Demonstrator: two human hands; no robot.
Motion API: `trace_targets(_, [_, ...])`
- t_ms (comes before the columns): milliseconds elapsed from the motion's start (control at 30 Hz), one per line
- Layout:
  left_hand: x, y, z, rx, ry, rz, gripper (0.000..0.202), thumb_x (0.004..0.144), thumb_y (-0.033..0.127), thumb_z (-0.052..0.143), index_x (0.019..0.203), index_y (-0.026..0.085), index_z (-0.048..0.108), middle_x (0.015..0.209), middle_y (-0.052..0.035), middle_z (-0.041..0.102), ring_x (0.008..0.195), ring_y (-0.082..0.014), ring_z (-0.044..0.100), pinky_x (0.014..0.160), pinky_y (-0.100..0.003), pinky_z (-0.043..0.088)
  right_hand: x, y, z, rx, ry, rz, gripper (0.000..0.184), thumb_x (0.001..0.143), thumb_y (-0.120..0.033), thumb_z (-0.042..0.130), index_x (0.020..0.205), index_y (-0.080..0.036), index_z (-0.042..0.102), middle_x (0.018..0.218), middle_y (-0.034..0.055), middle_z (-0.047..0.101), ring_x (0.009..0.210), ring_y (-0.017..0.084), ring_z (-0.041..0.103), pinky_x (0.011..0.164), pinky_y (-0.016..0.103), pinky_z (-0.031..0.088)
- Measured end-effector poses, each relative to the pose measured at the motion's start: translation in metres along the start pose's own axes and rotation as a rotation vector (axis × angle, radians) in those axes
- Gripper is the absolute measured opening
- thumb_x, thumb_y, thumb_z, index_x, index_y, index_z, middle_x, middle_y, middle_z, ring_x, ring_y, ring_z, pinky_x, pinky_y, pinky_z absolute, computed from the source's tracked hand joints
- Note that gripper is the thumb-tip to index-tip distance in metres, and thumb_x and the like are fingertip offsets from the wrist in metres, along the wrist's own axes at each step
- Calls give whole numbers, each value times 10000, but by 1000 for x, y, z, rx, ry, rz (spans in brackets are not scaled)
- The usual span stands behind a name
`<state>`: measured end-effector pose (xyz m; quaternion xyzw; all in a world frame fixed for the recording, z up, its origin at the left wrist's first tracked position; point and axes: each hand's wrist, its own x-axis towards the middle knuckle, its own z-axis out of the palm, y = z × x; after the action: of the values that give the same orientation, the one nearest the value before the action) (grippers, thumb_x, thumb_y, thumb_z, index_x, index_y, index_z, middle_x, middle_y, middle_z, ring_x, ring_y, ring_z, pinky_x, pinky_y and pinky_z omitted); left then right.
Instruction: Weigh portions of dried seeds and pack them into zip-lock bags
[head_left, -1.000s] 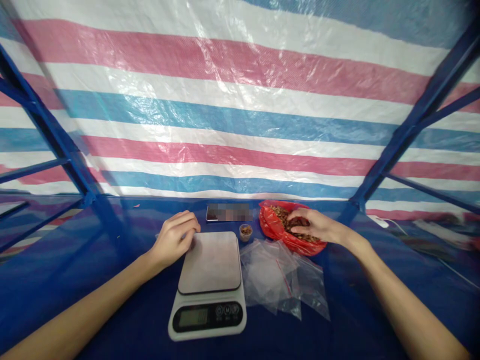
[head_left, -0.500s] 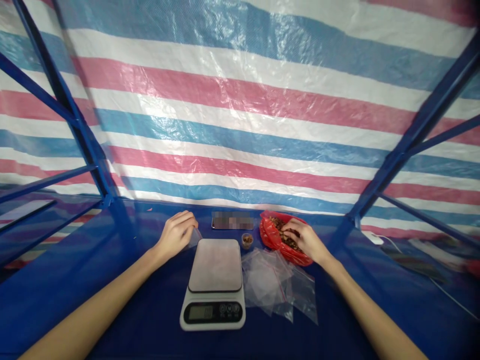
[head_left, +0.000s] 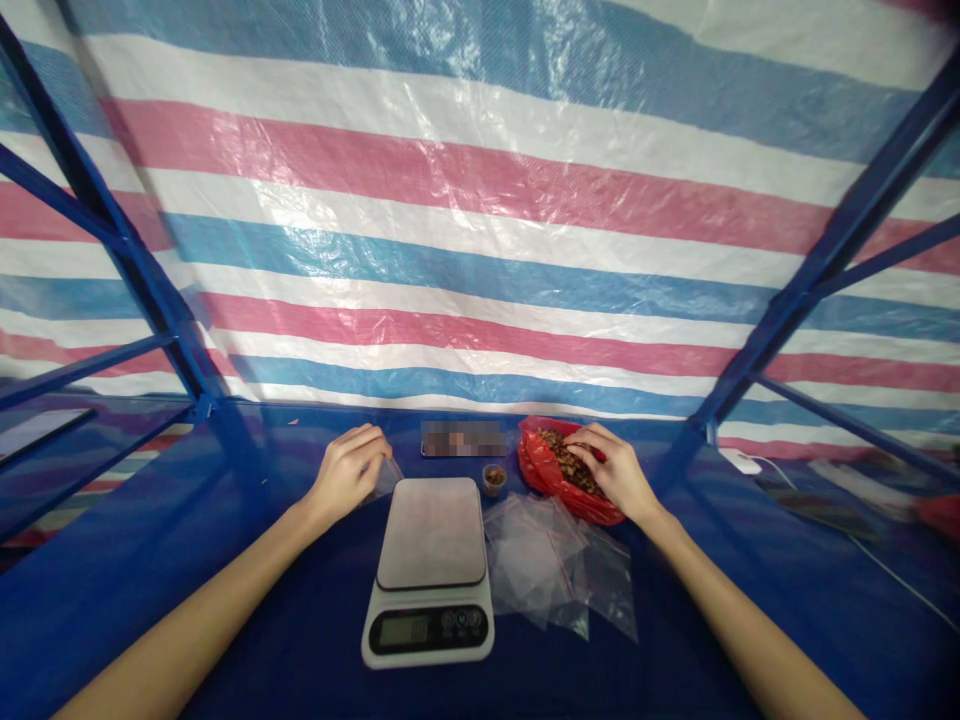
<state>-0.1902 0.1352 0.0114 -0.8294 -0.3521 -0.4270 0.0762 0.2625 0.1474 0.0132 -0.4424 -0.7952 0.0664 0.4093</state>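
Observation:
My left hand (head_left: pixel 351 467) is closed, pinching the edge of a small clear plastic bag (head_left: pixel 388 478) just behind the scale's left corner. On the right, my right hand (head_left: pixel 616 472) reaches over an open red plastic bag (head_left: pixel 538 466) filled with small brown pieces (head_left: pixel 576 474). Its thumb and fingers are drawn together at the surface of the pieces; whatever lies between the fingertips is hidden. Between the hands stands a white kitchen scale (head_left: pixel 430 540) with a bare plate and a dim display. A small clear cup (head_left: pixel 494 481) of brown bits sits behind its right side.
Several clear zip bags (head_left: pixel 536 560) lie overlapping right of the scale. A phone-like flat object (head_left: pixel 463 440), its face blurred out, rests at the back. Blue metal frame bars (head_left: pixel 787 290) rise on both sides, before a striped tarp (head_left: pixel 480 240). A white plug block (head_left: pixel 740 461) lies far right.
The view has shifted slightly. My left hand still pinches the clear bag. My right hand stays at the red bag, its fingers slightly changed in position over the brown pieces.

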Motion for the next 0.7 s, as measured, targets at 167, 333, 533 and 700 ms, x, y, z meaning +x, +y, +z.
trace_targets(167, [-1,0,1,-4,-9,-1,342,963,88,403,777,190,671,764,-44,671,739,-174,615,721,-320,499,-2,-3,4,18,-8,-8,227,1019,-363,590,1011,-213,761,1017,99,728,964,262,700,893,412,551])
trace_targets(333, [-1,1,2,-5,-20,3,341,966,86,398,784,197,663,775,-43,675,740,-175,612,732,-328,492,1,-11,3,36,59,17,261,1015,-411,592,995,-218,766,1014,109,735,969,273,697,899,428,555])
trace_targets(533, [-3,3,5,-2,-46,18,343,971,71,395,792,191,661,794,-45,680,757,-174,612,748,-334,485,18,-55,7,99,98,-13,225,1018,-374,606,1008,-215,766,1014,97,730,956,247,690,872,393,555])
trace_targets(700, [-3,8,7,-10,-75,41,325,973,68,406,801,195,651,795,-41,675,750,-169,598,739,-336,472,29,-90,42,167,101,-78,179,1022,-282,603,1008,-213,767,1002,76,719,961,219,685,886,360,554])
